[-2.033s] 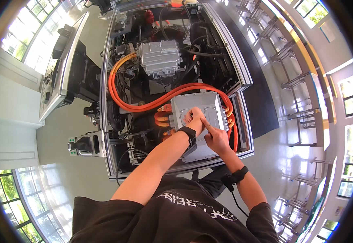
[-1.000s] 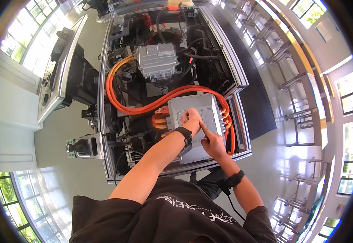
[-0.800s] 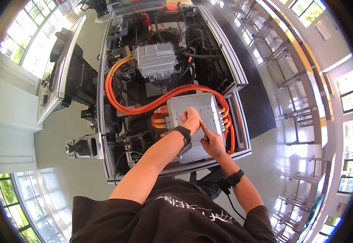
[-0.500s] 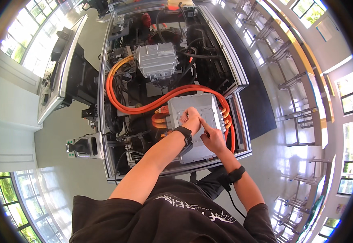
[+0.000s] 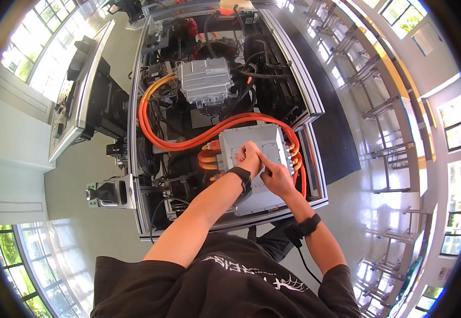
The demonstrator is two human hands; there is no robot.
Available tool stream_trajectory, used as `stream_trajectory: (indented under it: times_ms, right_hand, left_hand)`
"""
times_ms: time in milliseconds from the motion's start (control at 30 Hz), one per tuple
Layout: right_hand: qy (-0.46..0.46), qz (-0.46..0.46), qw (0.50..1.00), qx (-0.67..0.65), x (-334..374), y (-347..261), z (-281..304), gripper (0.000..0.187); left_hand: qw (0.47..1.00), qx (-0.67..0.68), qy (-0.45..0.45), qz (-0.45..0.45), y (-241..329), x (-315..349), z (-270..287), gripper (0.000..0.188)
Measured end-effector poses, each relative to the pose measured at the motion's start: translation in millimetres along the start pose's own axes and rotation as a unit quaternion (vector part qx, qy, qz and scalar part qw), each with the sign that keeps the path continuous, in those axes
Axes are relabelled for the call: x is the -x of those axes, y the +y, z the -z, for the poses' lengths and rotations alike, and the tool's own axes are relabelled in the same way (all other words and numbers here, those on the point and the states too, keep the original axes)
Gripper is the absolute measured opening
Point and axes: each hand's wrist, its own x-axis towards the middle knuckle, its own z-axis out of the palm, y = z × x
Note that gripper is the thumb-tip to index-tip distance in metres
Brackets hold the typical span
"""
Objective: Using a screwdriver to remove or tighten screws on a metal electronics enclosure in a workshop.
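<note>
My left hand [image 5: 248, 157] is curled into a loose fist above a flat grey metal box [image 5: 257, 199], and no object shows in it. My right hand [image 5: 278, 179] meets it from the right: its index finger is stretched out and touches the back of the left hand, while its other fingers are bent. Whether the left hand rests on the box I cannot tell. Thick orange cables [image 5: 220, 127] loop behind the box and join connectors at its sides. Black bands [image 5: 242, 178] are strapped on both wrists, and the right one trails a black cord.
An aluminium-profile frame [image 5: 315, 114] surrounds the machinery. Farther back sits a ribbed silver unit [image 5: 205, 79] among black hoses. A gear shifter [image 5: 109, 193] is mounted at the frame's left. A bench [image 5: 82, 114] stands left, and rows of tables [image 5: 394, 132] line the right.
My right hand has shifted very slightly, its index finger still against the left hand. The left hand has stayed nearly in place.
</note>
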Motion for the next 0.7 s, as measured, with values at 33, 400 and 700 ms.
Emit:
stream_trajectory:
  times_ms: [33, 400, 700]
  right_hand:
    - [-0.005, -0.002, 1.0, 0.003, -2, -1, 0, 0.069]
    - [-0.034, -0.04, 0.998, -0.029, 0, -17, 3, 0.067]
    - [-0.007, -0.032, 0.998, -0.045, 6, -18, -2, 0.068]
  left_hand:
    - [1.0, -0.003, 0.004, 0.005, 1, 0, -1, 0.006]
    - [0.996, 0.089, 0.01, -0.002, -14, -19, -8, 0.016]
    - [0.998, 0.064, -0.001, -0.006, -13, -28, -6, 0.017]
